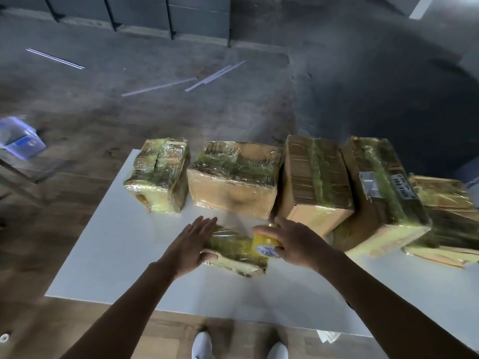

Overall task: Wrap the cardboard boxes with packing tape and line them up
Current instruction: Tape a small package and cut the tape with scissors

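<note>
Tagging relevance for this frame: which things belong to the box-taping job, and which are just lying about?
Job:
- small box, left hand flat on it
- tape roll, gripped by right hand
- wrapped boxes in a row behind
- table

Lying about:
- tub, far left
- strips on the floor
- paper scrap on the floor

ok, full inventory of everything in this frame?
table: 1, white, centre
wrapped boxes: 5, brown under yellowish tape, row along table's far edge
small box: 1, same wrap, table's near side
tape roll: 1, yellow, on small box's right end
plastic container: 1, translucent bluish, far left
strips: several, pale, on floor beyond table
shoes: 2, white, bottom edge
left grip: 1, bare, flat on small box
right grip: 1, bare, curled round tape roll
</note>
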A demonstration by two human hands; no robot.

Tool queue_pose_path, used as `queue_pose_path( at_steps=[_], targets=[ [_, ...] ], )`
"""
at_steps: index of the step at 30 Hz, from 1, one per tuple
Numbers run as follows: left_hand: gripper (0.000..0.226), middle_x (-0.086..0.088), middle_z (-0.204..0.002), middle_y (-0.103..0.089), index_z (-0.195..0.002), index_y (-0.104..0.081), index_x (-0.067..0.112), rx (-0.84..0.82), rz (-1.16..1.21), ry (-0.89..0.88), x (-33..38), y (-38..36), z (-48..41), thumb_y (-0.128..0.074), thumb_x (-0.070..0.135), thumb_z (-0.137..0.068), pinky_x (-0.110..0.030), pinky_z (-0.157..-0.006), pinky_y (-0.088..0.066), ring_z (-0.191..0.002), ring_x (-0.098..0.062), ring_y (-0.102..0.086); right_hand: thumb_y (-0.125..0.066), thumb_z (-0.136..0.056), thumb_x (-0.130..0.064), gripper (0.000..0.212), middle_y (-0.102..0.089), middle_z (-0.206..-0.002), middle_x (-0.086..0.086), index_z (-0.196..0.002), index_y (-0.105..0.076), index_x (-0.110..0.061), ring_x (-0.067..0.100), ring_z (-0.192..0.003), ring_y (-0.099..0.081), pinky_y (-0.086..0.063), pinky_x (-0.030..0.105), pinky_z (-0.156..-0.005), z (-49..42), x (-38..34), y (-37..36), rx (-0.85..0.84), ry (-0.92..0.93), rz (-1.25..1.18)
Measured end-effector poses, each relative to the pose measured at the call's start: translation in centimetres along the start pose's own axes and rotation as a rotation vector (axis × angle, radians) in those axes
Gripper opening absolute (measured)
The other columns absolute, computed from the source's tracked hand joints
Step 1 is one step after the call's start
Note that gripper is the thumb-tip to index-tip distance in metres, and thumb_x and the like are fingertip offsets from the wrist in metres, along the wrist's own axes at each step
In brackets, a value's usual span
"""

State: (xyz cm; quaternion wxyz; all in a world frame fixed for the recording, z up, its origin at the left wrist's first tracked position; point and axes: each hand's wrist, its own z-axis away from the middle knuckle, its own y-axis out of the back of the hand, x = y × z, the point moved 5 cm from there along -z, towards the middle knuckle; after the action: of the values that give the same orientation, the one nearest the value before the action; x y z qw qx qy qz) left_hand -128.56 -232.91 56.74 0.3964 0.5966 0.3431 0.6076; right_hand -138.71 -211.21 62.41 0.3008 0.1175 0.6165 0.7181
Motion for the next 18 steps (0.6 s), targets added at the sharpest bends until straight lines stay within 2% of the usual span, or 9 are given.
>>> queue_pose_path(
  at_steps=[2, 3, 6, 8, 9, 12, 15, 16, 18],
  targets=[
    [0.092, -0.015, -0.16, -0.006, -0.152, -0.012, 0.005, -0.046, -0.237, -0.011, 0.7, 0.3, -0.5, -0.064, 0.045, -0.086, -0.049, -0.118, -0.011, -0.148, -0.033, 0.0, -0.06, -0.089, -0.021, 0.065, -0.045, -0.111, -0.001, -0.14, -0.031, -0.049, 0.012, -0.083, -0.049, -0.031, 0.015, -0.057, -0.5, -0.4, -0.2, 0.018, -0.001, -0.039],
    [0.094, -0.016, -0.16, 0.0, -0.152, -0.008, 0.004, -0.062, -0.33, -0.029, 1.5, 0.2, -0.8, -0.063, 0.043, -0.087, -0.05, -0.118, -0.005, -0.147, -0.033, 0.006, -0.06, -0.089, -0.02, 0.063, -0.044, -0.11, -0.001, -0.139, -0.034, -0.048, 0.011, -0.083, -0.047, -0.031, 0.015, -0.057, -0.7, -0.6, -0.3, 0.025, 0.0, -0.047],
    [0.099, -0.018, -0.159, 0.002, -0.151, 0.0, 0.002, -0.081, -0.415, -0.083, 4.2, -0.9, -1.6, -0.065, 0.034, -0.085, -0.05, -0.116, 0.005, -0.146, -0.034, 0.008, -0.059, -0.09, -0.018, 0.061, -0.044, -0.111, -0.001, -0.14, -0.037, -0.043, 0.012, -0.09, -0.048, -0.036, 0.018, -0.064, -0.9, -0.8, -0.3, 0.042, -0.003, -0.055],
    [0.1, -0.018, -0.16, 0.002, -0.151, 0.003, 0.002, -0.097, -0.444, -0.088, 5.3, -2.0, -1.9, -0.064, 0.039, -0.086, -0.049, -0.116, 0.008, -0.147, -0.034, 0.006, -0.06, -0.089, -0.016, 0.065, -0.043, -0.112, -0.001, -0.143, -0.034, -0.041, 0.013, -0.092, -0.048, -0.039, 0.02, -0.068, -0.7, -0.9, -0.3, 0.055, -0.004, -0.079],
    [0.101, -0.019, -0.159, -0.003, -0.151, -0.001, 0.001, -0.091, -0.467, -0.079, 5.5, -2.3, -1.9, -0.064, 0.043, -0.086, -0.049, -0.116, 0.005, -0.147, -0.035, 0.002, -0.062, -0.088, -0.014, 0.068, -0.042, -0.11, -0.002, -0.143, -0.032, -0.04, 0.013, -0.092, -0.048, -0.041, 0.02, -0.068, -0.5, -0.9, -0.3, 0.067, -0.003, -0.11],
    [0.104, -0.019, -0.153, -0.03, -0.148, -0.025, 0.0, -0.068, -0.538, -0.037, 4.9, -2.0, -1.7, -0.076, 0.049, -0.072, -0.051, -0.116, -0.016, -0.143, -0.034, -0.024, -0.066, -0.085, -0.015, 0.069, -0.043, -0.114, -0.003, -0.138, -0.032, -0.041, 0.017, -0.096, -0.054, -0.048, 0.02, -0.069, 0.0, -0.7, -0.1, 0.098, -0.031, -0.239],
    [0.104, -0.017, -0.157, -0.019, -0.151, -0.014, 0.002, -0.082, -0.518, -0.06, 3.9, -2.3, -1.4, -0.074, 0.042, -0.077, -0.049, -0.117, -0.007, -0.146, -0.032, -0.016, -0.066, -0.086, -0.021, 0.063, -0.043, -0.117, -0.002, -0.138, -0.035, -0.041, 0.018, -0.099, -0.055, -0.047, 0.021, -0.071, 0.3, -0.5, -0.1, 0.063, -0.024, -0.256],
    [0.103, -0.016, -0.156, -0.023, -0.151, -0.017, 0.002, -0.078, -0.51, -0.063, 3.7, -2.2, -1.5, -0.076, 0.04, -0.075, -0.049, -0.117, -0.01, -0.145, -0.032, -0.019, -0.066, -0.087, -0.024, 0.061, -0.044, -0.116, -0.001, -0.138, -0.037, -0.04, 0.019, -0.097, -0.055, -0.045, 0.022, -0.071, 0.4, -0.5, 0.0, 0.054, -0.01, -0.215],
    [0.103, -0.018, -0.148, -0.039, -0.145, -0.034, 0.0, -0.098, -0.505, -0.056, 3.6, -2.2, -1.3, -0.085, 0.041, -0.064, -0.051, -0.113, -0.026, -0.139, -0.033, -0.035, -0.065, -0.087, -0.028, 0.057, -0.045, -0.115, 0.002, -0.138, -0.041, -0.039, 0.021, -0.094, -0.056, -0.042, 0.023, -0.069, 0.5, -0.2, 0.2, 0.031, 0.006, -0.117]
  ],
)
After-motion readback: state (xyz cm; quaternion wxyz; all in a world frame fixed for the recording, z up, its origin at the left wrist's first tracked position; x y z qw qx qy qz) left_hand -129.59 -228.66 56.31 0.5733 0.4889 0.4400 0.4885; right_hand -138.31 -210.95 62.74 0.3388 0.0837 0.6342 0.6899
